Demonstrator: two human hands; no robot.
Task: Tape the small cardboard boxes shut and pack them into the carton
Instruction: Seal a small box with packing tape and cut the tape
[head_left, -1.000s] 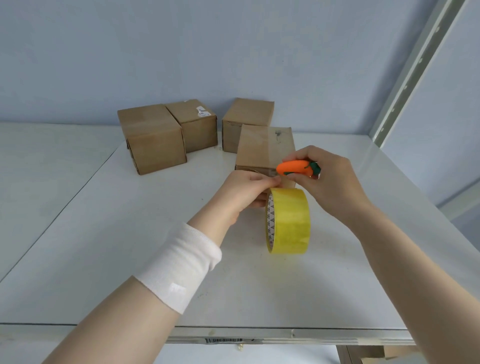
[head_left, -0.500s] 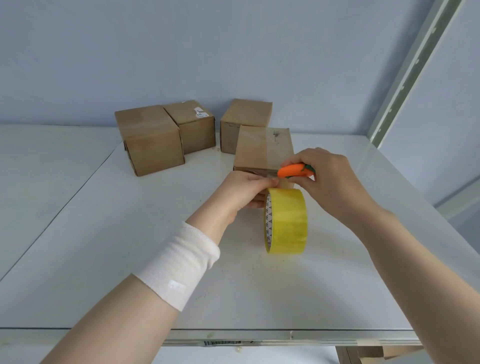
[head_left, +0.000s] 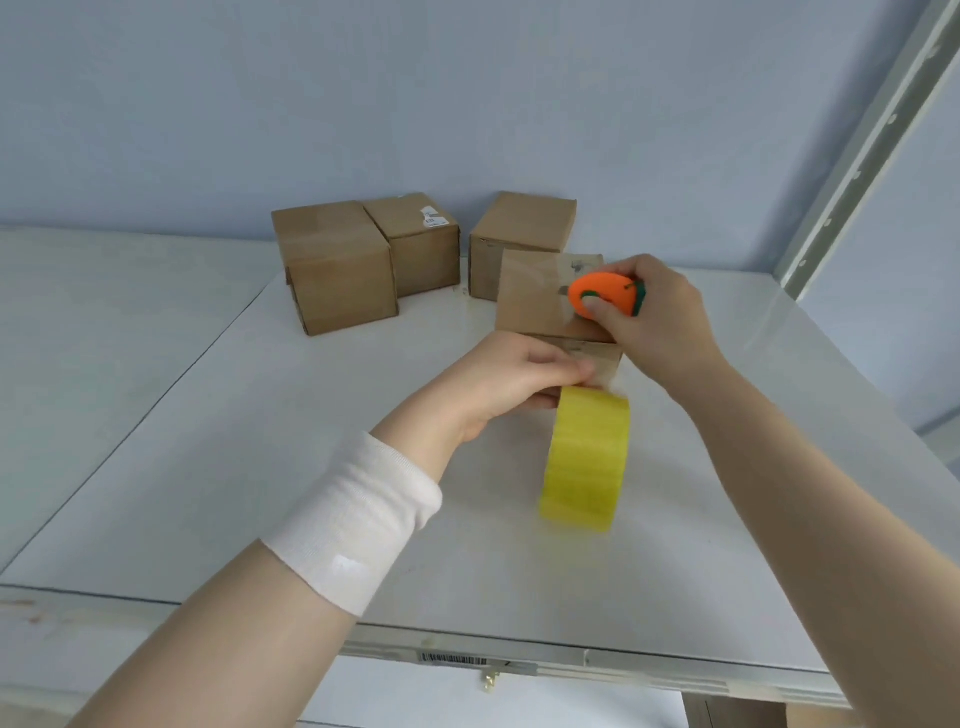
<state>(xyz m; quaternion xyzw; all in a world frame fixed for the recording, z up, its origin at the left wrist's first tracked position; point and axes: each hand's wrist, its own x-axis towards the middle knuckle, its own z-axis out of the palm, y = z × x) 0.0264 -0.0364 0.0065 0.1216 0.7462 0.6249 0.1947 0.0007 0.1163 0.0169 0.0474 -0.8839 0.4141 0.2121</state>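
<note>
A small cardboard box (head_left: 535, 299) stands on the white table (head_left: 260, 467), with clear tape running over its top and down its near face. My left hand (head_left: 511, 376) pinches the tape where it leaves the yellow tape roll (head_left: 587, 457), which stands on edge just below the hand. My right hand (head_left: 657, 322) grips an orange cutter (head_left: 602, 296) with a green end, held above the box's near right corner. Three more small boxes (head_left: 337, 270) (head_left: 421, 244) (head_left: 519, 228) stand at the back by the wall.
A grey shelf upright (head_left: 872, 135) rises at the right. The table's front edge (head_left: 467, 649) carries a barcode label. A second white surface (head_left: 104, 312) adjoins on the left. No carton is in view.
My right hand lifted the orange cutter away from the tape, up over the box top. The roll dropped slightly and looks blurred. My left hand keeps its pinch.
</note>
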